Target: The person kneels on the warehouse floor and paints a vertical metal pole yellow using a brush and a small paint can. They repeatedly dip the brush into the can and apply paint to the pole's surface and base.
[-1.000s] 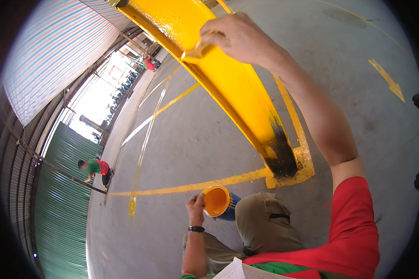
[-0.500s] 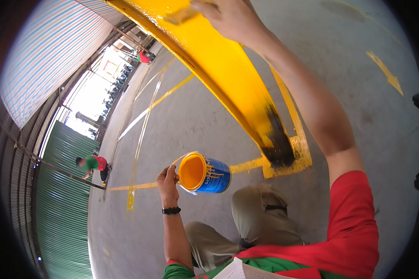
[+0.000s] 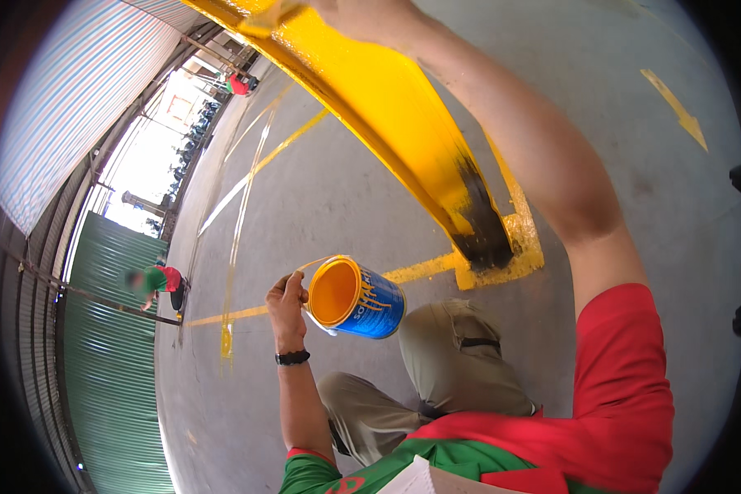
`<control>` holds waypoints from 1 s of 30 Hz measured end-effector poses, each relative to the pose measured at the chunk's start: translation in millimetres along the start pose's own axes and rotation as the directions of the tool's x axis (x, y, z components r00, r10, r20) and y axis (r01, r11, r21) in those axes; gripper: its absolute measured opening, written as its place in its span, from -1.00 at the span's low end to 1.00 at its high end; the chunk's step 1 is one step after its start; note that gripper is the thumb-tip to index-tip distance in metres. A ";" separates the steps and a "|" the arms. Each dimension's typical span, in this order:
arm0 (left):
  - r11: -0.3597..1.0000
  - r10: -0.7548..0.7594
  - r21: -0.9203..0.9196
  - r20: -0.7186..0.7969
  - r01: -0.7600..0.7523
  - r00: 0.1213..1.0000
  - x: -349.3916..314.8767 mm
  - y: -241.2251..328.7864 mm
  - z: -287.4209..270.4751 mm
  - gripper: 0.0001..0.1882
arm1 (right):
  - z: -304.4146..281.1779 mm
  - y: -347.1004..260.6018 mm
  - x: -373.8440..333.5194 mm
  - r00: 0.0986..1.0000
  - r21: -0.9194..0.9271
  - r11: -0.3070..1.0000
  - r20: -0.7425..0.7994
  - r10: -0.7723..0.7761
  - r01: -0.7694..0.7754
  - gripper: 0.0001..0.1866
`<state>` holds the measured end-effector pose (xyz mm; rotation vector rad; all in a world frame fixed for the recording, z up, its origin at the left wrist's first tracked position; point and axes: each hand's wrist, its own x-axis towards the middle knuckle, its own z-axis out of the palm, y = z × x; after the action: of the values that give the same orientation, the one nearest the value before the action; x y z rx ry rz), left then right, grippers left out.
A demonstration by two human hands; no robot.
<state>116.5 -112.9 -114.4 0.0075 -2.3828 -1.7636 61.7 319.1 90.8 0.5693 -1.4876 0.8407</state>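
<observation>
The grey floor spreads under and around both sets of fingers, with a yellow line crossing it past the left fingertips. Well off to the left of those fingers stands a green corrugated wall, with a crouching person near it.

The yellow post runs from beneath the right fingers down and to their right, its foot on a yellow patch of floor. Its broad face, from the right fingers most of the way down, is coated and glossy, so most of the visible length looks done. A black stretch at the foot, far below the right fingers, is only partly covered and seems to be what is left here; the part above the top edge cannot be judged.

The blue paint can is just right of the left fingers, apart from the post, tilted with its mouth toward them; orange-yellow paint coats the inside, though how much remains is unclear. The left hand grips it by its handle, fingers curled near the rim.

The right hand, cut by the top edge, seems closed around a blurred brush, which appears to lie against the post just left of its fingers.
</observation>
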 end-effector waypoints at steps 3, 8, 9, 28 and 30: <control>1.000 -0.013 -0.012 -0.001 0.013 1.000 -1.2 -5.1 -5.6 -0.74 | -0.4 11.1 -54.8 0.993 -0.142 0.990 0.116 0.022 -0.005 -0.74; 0.999 -0.035 -0.002 0.005 0.035 0.999 -2.3 -9.7 -10.0 -0.73 | -40.4 14.2 -108.5 0.938 -0.201 0.975 0.311 0.154 -0.093 -0.76; 1.000 -0.023 0.015 0.014 0.023 1.000 -1.8 -9.5 -8.0 -0.73 | -42.6 12.0 -102.0 0.978 -0.101 0.994 0.200 0.056 -0.037 -0.78; 0.996 -0.083 0.036 -0.007 0.083 0.997 -6.7 -34.9 -12.4 -0.74 | -6.9 -20.4 -14.3 0.998 -0.074 0.996 -0.044 0.051 -0.054 -0.75; 0.996 -0.086 0.033 -0.014 0.086 0.996 -9.0 -37.0 -13.2 -0.73 | -7.1 -21.6 -14.3 0.986 0.009 0.987 -0.031 0.162 -0.162 -0.76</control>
<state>123.6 -135.4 -147.1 0.1270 -2.4375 -1.7551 84.4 309.6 80.0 0.4417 -1.5170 0.9767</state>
